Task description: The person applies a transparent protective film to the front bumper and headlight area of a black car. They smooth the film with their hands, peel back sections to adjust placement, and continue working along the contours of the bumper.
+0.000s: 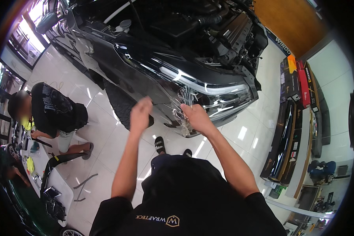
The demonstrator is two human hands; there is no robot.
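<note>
A dark car [141,74] stands in front of me with its hood raised and front bumper off. My right hand [199,119] is closed on a crumpled piece of clear plastic film [185,94], which hangs below and rises above the fingers. Behind that hand is the car's headlight [228,96], long and glossy with a bright strip. My left hand [141,114] is raised in front of the fender, near the wheel arch. Motion smears its fingers, so I cannot tell whether they hold anything.
On the left a person in black [59,108] bends over a white table [65,192] with tools and cloths. Dark strips [82,187] lie on the tiled floor. Long boxes [283,137] line the right wall. The open engine bay [208,27] is at the top.
</note>
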